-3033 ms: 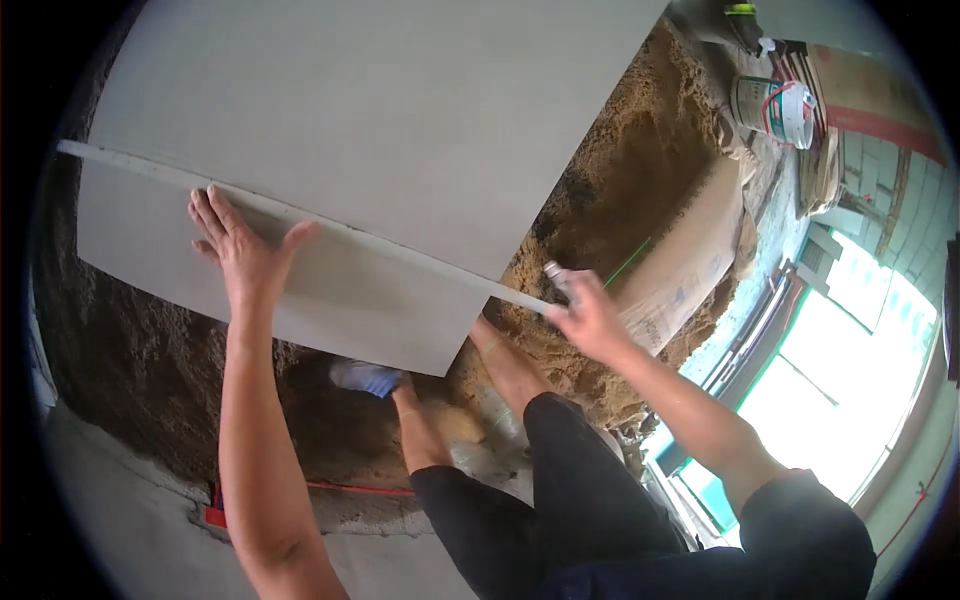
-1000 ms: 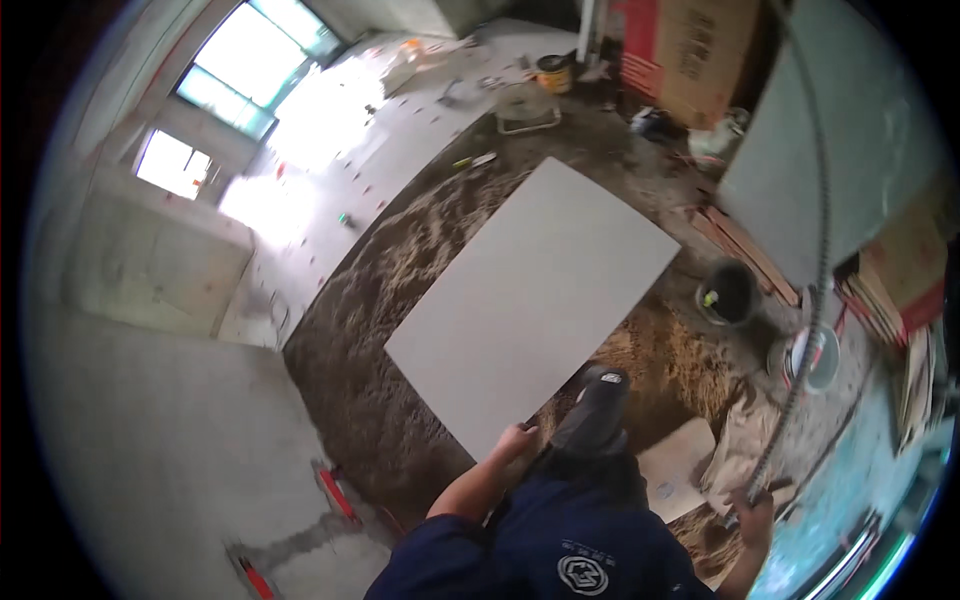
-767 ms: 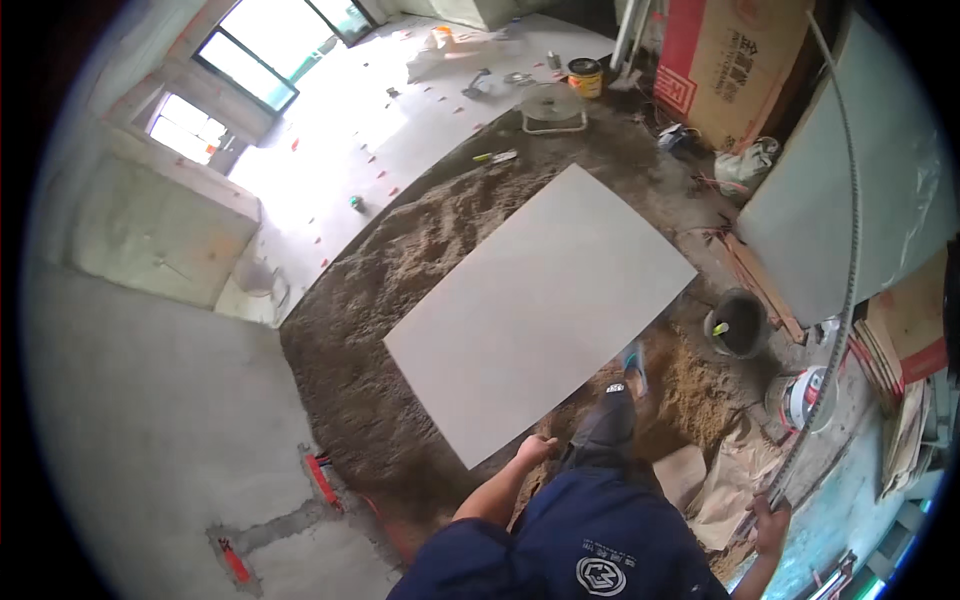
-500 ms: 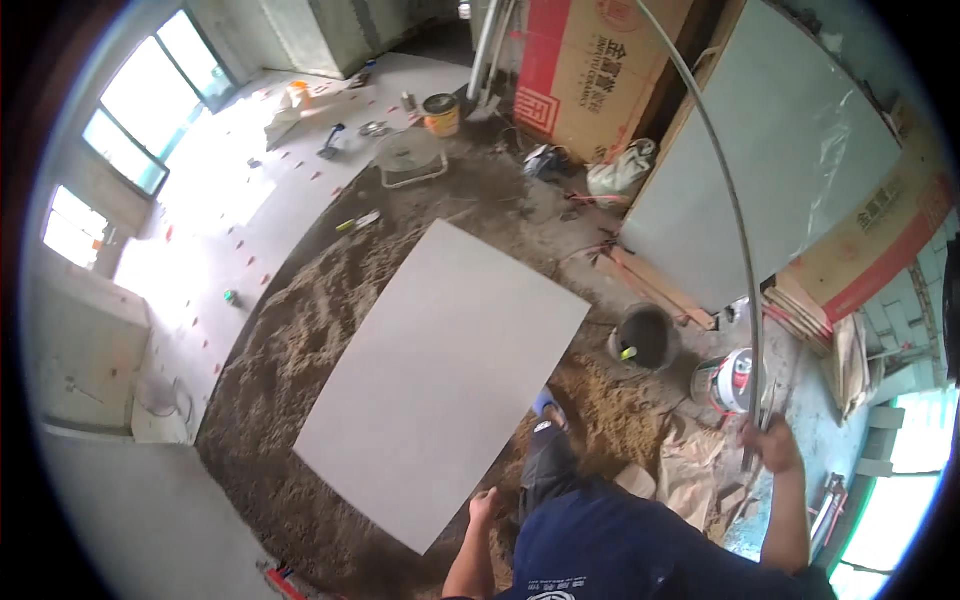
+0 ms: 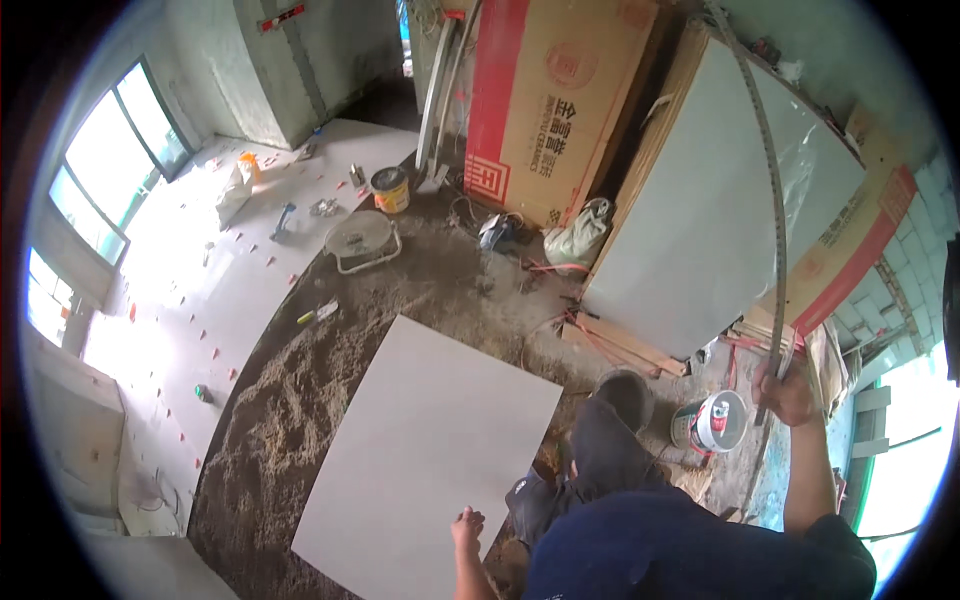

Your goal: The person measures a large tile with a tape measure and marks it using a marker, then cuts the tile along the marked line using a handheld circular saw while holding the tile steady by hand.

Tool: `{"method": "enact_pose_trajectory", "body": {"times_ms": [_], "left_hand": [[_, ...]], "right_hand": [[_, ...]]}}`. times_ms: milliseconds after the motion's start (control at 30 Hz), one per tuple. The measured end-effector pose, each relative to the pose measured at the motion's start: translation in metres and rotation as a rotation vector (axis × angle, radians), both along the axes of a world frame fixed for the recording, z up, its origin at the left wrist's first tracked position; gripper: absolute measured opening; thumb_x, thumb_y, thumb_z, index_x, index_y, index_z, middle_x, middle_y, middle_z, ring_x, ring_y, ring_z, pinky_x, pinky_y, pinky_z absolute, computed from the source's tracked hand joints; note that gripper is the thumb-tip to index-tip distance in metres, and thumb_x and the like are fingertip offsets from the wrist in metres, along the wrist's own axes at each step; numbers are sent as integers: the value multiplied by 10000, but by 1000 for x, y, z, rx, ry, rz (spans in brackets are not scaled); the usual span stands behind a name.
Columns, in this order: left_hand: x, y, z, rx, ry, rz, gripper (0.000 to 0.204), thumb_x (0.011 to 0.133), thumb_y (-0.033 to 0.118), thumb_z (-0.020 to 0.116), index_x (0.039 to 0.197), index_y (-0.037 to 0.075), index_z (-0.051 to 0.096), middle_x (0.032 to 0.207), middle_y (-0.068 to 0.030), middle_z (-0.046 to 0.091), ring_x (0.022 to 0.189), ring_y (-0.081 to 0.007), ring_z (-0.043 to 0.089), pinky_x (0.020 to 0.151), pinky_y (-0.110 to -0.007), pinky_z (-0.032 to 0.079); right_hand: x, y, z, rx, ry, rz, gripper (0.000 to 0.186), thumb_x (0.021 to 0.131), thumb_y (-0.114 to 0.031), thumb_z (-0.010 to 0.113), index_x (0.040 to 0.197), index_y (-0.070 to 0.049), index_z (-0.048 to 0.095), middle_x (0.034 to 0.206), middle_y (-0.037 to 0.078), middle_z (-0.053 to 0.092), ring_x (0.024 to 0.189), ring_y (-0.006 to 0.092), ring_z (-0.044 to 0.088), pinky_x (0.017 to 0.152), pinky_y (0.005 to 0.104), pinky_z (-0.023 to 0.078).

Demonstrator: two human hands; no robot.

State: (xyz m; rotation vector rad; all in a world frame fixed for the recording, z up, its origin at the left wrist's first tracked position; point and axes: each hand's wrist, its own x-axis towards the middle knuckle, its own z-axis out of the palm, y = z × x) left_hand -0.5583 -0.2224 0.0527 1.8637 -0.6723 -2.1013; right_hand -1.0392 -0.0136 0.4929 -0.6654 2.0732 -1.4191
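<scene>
Gripping the long, slim bar (image 5: 778, 215) near its lower end, the right hand (image 5: 785, 393) is closed at right of frame. The left hand (image 5: 467, 528) curls loosely over the pale slab (image 5: 420, 440) at lower centre; no hold shows, and its tightness I cannot tell. Probably stiff and fairly light, the bar should balance better held mid-length. Its long axis rises steeply, top leaning left; the slab, likely heavy and brittle-cornered, slants lower left to upper right.
</scene>
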Motion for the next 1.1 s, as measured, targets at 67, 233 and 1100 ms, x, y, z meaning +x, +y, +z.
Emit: {"method": "enact_pose_trajectory", "body": {"times_ms": [67,233,1100], "left_hand": [[17,-22,-14,-4,62,197,320,931,337,547,1068,48,560,1018,-117,649,907,-272,639,720,-380,505],[-53,-44,16,-48,59,-261,323,938,348,522,1107,75,559,1060,-121,636,970,-281,620,739,-392,506],[-710,-244,280,-900,478,-983,358,956,353,499,1153,62,568,1043,-134,630,951,-254,605,755,-389,490]], "right_hand": [[5,-37,25,-181,-158,-33,179,848,-156,669,957,-76,552,737,21,576,589,109,536,461,204,375],[-35,-107,28,-305,-140,17,160,903,-215,617,976,-74,597,814,7,596,667,85,541,575,234,431],[-524,-412,171,-932,-401,-117,218,938,-289,584,828,-107,537,596,-37,344,447,64,288,392,210,233]]}}
